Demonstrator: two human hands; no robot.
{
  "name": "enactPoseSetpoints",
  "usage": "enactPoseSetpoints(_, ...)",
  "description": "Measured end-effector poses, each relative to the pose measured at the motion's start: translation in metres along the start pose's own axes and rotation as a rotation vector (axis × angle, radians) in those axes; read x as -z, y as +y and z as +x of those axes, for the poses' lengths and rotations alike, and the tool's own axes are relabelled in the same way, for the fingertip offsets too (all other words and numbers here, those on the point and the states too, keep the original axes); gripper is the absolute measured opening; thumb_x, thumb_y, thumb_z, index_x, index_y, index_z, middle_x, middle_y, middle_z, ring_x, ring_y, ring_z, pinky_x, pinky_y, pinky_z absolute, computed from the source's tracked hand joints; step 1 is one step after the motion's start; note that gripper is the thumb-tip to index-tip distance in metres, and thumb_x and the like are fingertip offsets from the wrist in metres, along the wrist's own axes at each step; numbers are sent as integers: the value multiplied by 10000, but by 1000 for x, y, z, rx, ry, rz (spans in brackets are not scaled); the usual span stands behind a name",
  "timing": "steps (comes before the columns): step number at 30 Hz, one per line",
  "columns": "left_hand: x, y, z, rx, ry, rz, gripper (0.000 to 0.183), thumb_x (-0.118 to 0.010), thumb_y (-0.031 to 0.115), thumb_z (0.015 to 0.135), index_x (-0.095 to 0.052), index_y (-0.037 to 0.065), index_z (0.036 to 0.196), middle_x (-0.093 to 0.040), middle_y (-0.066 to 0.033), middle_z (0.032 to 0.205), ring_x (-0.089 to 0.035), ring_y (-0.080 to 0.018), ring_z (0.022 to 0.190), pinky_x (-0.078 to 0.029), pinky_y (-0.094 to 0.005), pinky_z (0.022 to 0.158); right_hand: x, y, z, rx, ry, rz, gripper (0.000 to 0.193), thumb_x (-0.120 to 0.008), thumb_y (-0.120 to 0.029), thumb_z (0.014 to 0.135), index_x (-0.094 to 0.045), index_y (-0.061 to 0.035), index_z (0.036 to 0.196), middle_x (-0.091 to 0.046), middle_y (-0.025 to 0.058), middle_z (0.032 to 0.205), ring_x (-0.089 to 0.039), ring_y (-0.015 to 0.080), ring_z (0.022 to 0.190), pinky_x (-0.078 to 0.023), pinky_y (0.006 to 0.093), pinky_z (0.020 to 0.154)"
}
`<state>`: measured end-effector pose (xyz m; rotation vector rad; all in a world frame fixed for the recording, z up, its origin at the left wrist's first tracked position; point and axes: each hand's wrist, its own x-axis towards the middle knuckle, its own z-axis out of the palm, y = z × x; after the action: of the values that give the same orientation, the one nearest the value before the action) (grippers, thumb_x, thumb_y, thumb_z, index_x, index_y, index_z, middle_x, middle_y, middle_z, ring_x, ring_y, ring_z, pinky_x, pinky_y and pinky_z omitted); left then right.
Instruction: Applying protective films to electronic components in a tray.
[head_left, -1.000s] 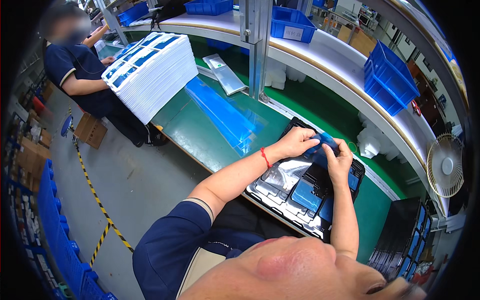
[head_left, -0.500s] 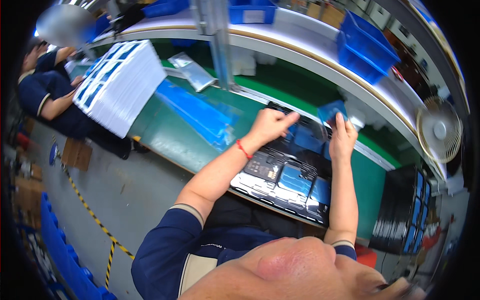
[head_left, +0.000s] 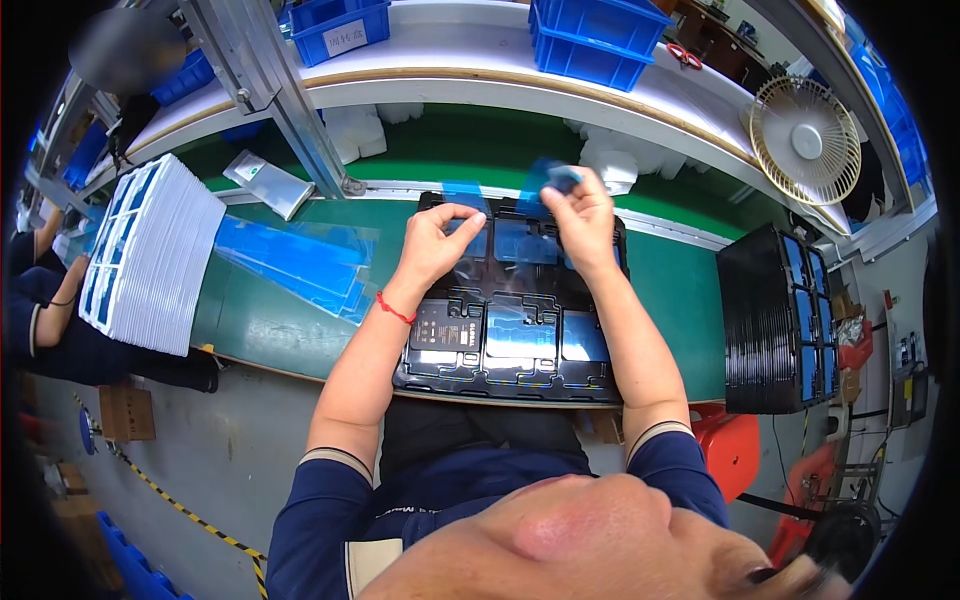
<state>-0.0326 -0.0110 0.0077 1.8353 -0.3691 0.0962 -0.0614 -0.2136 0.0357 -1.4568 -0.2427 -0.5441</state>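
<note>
A black plastic tray (head_left: 470, 384) lies before me on the green bench, its compartments holding flat dark battery-like parts, several with shiny blue faces. Over the tray's far left part, my left hand (head_left: 437, 245) pinches thin plastic film between thumb and forefinger; a blue piece of film (head_left: 462, 190) shows just beyond the fingertips. My right hand (head_left: 585, 222) is raised over the far right part, closed on a blurred blue film (head_left: 538, 188). See-through film seems to hang between the hands, but its edges are hard to make out.
Blue film sheets (head_left: 290, 258) lie left of the tray, near a tall stack of white trays (head_left: 165, 265). A silver bag (head_left: 268, 183) rests behind them. Stacked black trays (head_left: 760, 330) stand right. Above runs a shelf with blue bins (head_left: 590, 50) and a fan (head_left: 805, 130).
My view has swung to the right and levelled, so the tray appears straighter. Both hands remain above its far part, the right one still holding blue film.
</note>
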Motion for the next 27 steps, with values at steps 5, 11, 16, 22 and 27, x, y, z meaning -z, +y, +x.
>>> enactPoseSetpoints(5,1,-2,-3,-113,-65,-56,398,-758,269,727,-664,15,1018,-684,-120,937,-640,-154,809,-500,-289,731,-18,-9,-11,200,-301,-574,617,-595,93,758,-459,-122,1320,-605,80,855,-598,150,773,-481,264,749)
enactPoseSetpoints(11,-5,-14,7,-260,-68,-8,310,-661,238,800,-582,-20,646,-509,-149,528,-460,-166,456,-367,-333,458,-22,-10,-12,133,-293,-586,650,-632,69,747,-439,-117,1339,-641,62,879,-598,102,768,-474,241,723)
enactPoseSetpoints(16,10,-6,4,-214,15,59,338,-660,262,795,-567,-18,631,-496,-171,527,-451,-212,434,-373,-341,450,-11,22,-2,-169,-161,-407,198,-695,-72,791,-591,-2,945,-645,48,764,-580,78,596,-462,204,548)
enactPoseSetpoints(22,9,-2,-1,-232,-2,221,305,-690,251,780,-600,-13,657,-539,-166,562,-454,-138,480,-409,-331,482,-5,6,-11,-270,-161,-326,99,-675,-68,813,-594,-14,796,-607,27,688,-541,75,532,-439,194,482)
enactPoseSetpoints(27,32,-11,13,-321,530,163,349,-708,231,756,-656,-12,1001,-656,-194,996,-638,-299,941,-488,-328,826,17,3,-2,-143,13,-225,86,-650,-89,843,-598,-25,818,-566,-7,625,-497,44,504,-373,171,466)
